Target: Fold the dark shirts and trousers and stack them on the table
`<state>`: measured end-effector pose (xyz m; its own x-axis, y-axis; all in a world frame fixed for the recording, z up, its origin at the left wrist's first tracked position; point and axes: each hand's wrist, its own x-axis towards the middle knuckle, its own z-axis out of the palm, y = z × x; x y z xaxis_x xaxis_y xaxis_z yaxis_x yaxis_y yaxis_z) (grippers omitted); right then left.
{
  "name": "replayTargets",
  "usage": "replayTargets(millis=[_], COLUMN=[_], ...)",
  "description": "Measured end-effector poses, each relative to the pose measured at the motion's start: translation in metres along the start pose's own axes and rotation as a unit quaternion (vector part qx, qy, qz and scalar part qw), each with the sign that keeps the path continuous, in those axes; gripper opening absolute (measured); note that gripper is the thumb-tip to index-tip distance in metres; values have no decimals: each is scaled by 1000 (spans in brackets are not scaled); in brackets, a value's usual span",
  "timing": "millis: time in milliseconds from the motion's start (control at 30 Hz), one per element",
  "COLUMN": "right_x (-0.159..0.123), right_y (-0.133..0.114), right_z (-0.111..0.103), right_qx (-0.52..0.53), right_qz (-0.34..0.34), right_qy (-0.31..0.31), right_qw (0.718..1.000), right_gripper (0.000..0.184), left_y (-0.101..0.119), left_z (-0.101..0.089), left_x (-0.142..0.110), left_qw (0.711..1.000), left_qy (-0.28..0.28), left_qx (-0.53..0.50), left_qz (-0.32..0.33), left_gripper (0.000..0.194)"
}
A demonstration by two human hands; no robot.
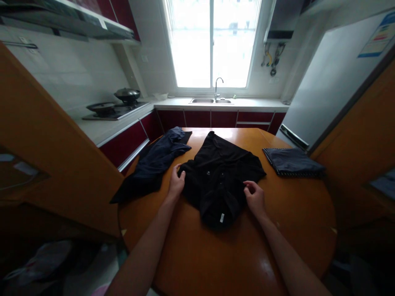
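Note:
A black polo shirt [220, 174] lies spread on the round orange table [293, 213], collar toward me with a white label showing. My left hand [175, 183] grips the shirt's left sleeve edge, fingers curled on the fabric. My right hand [255, 197] pinches the shirt's right edge near the other sleeve.
A dark navy garment [156, 162] lies crumpled at the table's left edge, partly hanging off. A folded grey garment [291, 162] sits at the right. Behind are a counter with sink [211, 100], a stove with pans [115, 105], and a fridge [327, 90] at right.

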<state>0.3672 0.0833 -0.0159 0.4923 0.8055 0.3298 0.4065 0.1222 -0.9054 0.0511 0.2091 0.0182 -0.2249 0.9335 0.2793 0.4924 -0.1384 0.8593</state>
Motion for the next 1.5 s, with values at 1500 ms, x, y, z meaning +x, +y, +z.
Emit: replayTargets(millis=[1500], right_x=[-47], right_y=[30], right_z=[-134], right_qx=[-263], right_qz=[32], right_qy=[146], right_qw=[953], right_gripper=[33], left_y=[3], left_z=[33], left_x=[-16], left_qw=[925], left_qy=[-263], left_qx=[62], left_qz=[268], left_gripper=[29])
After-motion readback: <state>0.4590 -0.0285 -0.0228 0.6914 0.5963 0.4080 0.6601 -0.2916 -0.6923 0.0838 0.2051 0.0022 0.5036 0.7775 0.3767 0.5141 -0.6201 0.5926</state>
